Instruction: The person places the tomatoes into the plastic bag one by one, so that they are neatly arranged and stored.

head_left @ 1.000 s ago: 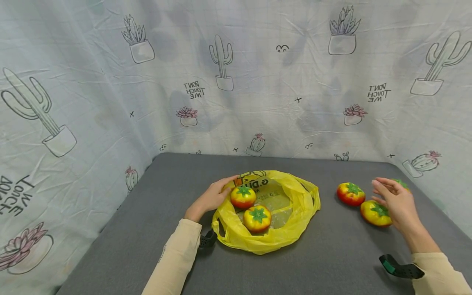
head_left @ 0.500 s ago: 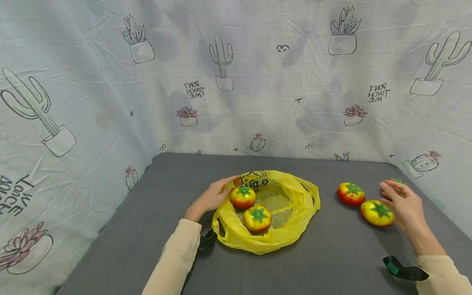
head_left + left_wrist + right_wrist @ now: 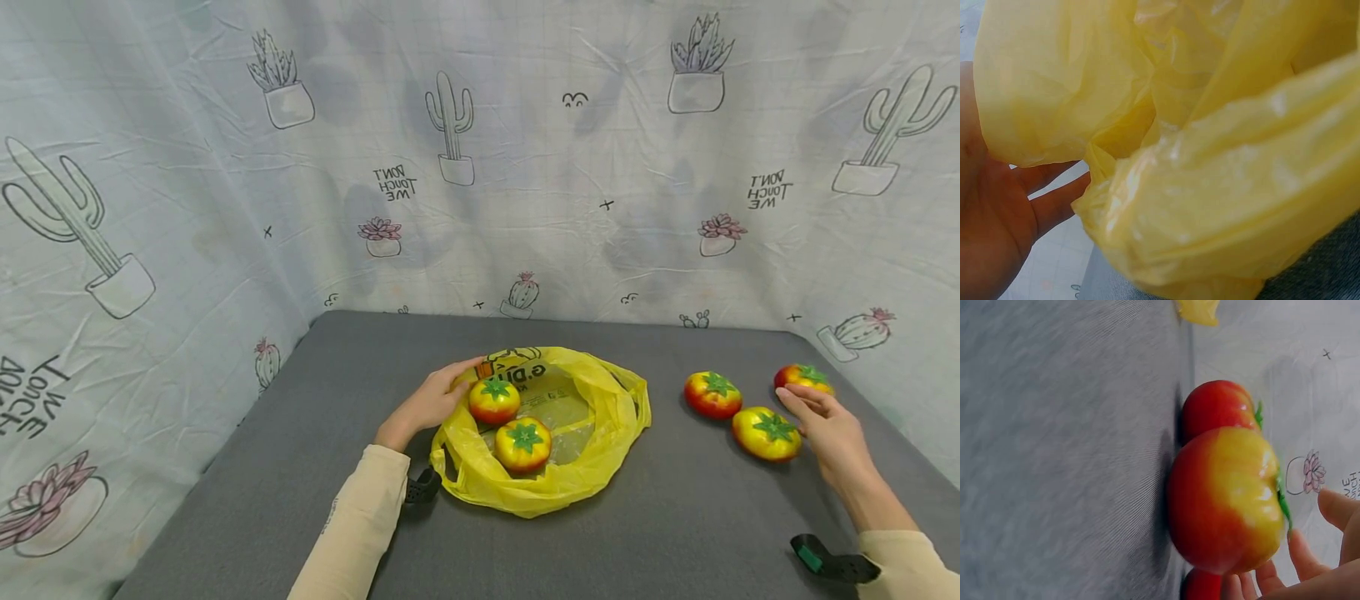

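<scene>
A yellow plastic bag [image 3: 592, 467] lies with its mouth wide on the grey table, two red-and-yellow toy tomatoes [image 3: 494, 402] inside it. My left hand [image 3: 429, 400] holds the bag's left rim; in the left wrist view, yellow plastic [image 3: 1222, 206] covers its fingertips. To the right, my right hand [image 3: 828, 425] hovers with loosely bent fingers just in front of the far-right toy tomato [image 3: 804, 377], nothing in its grasp. Beside that hand sits a yellower toy tomato [image 3: 767, 433], also large in the right wrist view. A redder toy tomato [image 3: 712, 395] stands behind it, to the left.
Grey cloth covers the table [image 3: 315, 517]. A white curtain [image 3: 525, 192] printed with cacti hangs behind and along both sides. A black strap [image 3: 832, 560] shows at the right wrist, another strap [image 3: 423, 487] at the left.
My right hand has moved right and then toward me, uncovering the yellower tomato and the far-right one. My left hand and the bag have stayed in place.
</scene>
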A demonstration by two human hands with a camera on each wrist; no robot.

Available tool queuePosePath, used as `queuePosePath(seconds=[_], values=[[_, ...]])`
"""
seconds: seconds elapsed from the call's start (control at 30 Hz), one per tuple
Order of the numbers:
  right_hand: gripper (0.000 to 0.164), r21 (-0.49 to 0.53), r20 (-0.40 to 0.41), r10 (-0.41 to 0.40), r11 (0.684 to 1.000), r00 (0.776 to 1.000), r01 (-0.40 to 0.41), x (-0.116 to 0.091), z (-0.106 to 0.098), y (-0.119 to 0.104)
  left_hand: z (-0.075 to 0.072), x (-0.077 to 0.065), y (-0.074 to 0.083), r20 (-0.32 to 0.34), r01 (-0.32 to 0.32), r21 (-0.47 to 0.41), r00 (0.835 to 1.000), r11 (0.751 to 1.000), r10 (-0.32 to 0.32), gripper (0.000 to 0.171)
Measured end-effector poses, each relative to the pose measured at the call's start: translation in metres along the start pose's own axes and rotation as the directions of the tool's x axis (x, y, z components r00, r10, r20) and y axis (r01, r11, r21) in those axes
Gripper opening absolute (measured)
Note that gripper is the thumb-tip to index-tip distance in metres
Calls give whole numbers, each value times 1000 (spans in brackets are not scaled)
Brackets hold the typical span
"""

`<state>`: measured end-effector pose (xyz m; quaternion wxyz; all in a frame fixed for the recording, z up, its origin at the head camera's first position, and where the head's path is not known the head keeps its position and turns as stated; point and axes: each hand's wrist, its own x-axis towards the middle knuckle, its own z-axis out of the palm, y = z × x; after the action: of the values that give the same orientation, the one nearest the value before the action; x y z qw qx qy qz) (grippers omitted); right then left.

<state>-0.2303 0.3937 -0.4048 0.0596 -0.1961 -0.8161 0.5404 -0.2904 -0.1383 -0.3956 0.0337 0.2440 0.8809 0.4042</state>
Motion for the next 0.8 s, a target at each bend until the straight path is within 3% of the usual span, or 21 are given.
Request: queuePosePath(seconds=[0.1, 0.23, 0.33, 0.57, 0.8], values=[[40, -42, 60, -16, 999, 998, 19, -17, 4, -12, 0, 0, 0, 3, 4, -2, 1000, 1000, -4, 45], [67, -68, 129, -45, 996, 991, 54, -17, 5, -7, 0, 0, 0, 3, 3, -2, 1000, 1000, -3, 45], [79, -103, 160, -48, 993, 986, 65, -18, 5, -6, 0, 0, 0, 3, -1, 0, 1000, 1000, 1, 45], [84, -208, 274, -30, 974, 961, 90, -19, 4, -5, 0, -1, 0, 9, 4, -4, 1000, 1000, -4, 46], [87, -217, 333, 12, 974, 943, 64, -19, 3, -6, 0, 0, -1, 8, -5, -3, 1000, 1000, 5, 46]])
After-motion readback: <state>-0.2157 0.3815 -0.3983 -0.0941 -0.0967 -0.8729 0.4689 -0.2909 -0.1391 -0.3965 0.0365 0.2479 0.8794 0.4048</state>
